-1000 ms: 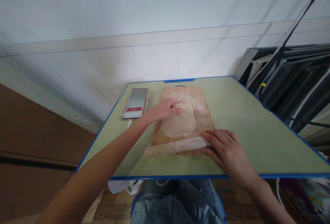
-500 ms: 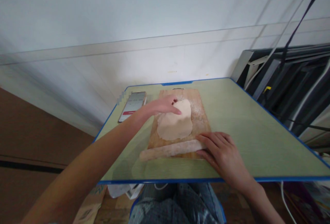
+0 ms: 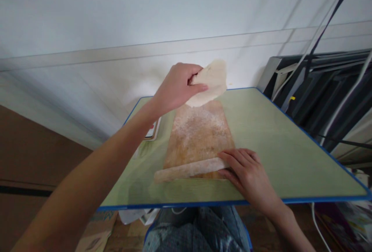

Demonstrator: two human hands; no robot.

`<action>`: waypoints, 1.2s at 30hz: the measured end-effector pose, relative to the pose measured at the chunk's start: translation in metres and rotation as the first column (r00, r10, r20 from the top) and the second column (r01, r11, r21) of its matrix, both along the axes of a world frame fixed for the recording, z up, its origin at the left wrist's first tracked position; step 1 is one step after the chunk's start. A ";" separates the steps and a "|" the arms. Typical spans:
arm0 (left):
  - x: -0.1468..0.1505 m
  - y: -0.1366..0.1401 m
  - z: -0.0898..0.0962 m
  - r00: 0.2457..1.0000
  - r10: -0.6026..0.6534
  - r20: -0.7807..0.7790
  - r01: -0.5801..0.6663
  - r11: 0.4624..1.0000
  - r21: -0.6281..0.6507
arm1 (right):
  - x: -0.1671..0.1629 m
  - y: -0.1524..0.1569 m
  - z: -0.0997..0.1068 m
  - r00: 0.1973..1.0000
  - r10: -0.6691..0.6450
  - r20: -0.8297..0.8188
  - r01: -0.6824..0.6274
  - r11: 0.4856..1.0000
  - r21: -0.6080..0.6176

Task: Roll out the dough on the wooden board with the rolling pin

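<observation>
My left hand (image 3: pixel 181 85) pinches a flat sheet of pale dough (image 3: pixel 213 83) by its left edge, thumb on the near face, and holds it up above the far end of the board. Below it lies a wooden cutting board (image 3: pixel 200 136), its surface dusted with flour. A floury wooden rolling pin (image 3: pixel 188 169) rests slantwise across the board's near end, its left tip reaching past the board. My right hand (image 3: pixel 245 170) is closed around the pin's right end, which the fingers hide.
A phone (image 3: pixel 152 130) lies on the green, blue-edged table (image 3: pixel 267 147) to the left, partly covered by my left forearm. A white wall (image 3: pixel 139 70) rises behind the table. Dark flat panels (image 3: pixel 325 93) and cables stand along the right side.
My left hand has lifted the dough sheet off the board, up and away from me, baring the floured wood. The right hand and rolling pin have stayed nearly in place.
</observation>
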State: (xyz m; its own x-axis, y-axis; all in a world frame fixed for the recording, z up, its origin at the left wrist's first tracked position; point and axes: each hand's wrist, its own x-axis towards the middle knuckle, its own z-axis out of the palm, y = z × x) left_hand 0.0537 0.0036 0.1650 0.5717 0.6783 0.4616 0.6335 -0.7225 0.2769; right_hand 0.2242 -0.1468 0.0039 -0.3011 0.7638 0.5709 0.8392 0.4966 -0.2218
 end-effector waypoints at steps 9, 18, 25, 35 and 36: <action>-0.053 -0.030 -0.068 0.858 -0.405 -0.317 0.284 0.887 -0.364 | -0.001 0.001 0.002 1.000 0.002 -0.004 -0.002 1.000 0.015; 0.003 -0.011 -0.094 0.913 -0.207 -0.351 0.138 0.968 -0.211 | -0.002 -0.001 0.002 1.000 -0.010 0.002 0.010 1.000 -0.007; 0.013 -0.007 -0.131 0.817 -0.241 -0.524 0.119 0.959 -0.256 | -0.001 -0.001 0.001 0.999 -0.024 0.030 0.024 0.999 -0.025; -0.007 -0.020 -0.125 0.843 -0.284 -0.457 0.165 0.945 -0.284 | 0.000 -0.001 0.001 0.999 -0.016 0.029 0.017 1.000 -0.019; -0.012 -0.023 -0.123 0.837 -0.310 -0.450 0.175 0.932 -0.317 | 0.000 -0.001 0.000 0.999 -0.017 0.030 0.017 1.000 -0.016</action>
State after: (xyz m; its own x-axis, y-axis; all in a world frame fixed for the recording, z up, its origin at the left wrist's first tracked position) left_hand 0.0412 -0.0190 0.0424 0.8363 0.5414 -0.0868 0.5478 -0.8182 0.1745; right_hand 0.2241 -0.1481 0.0043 -0.3045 0.7778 0.5498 0.8537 0.4789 -0.2046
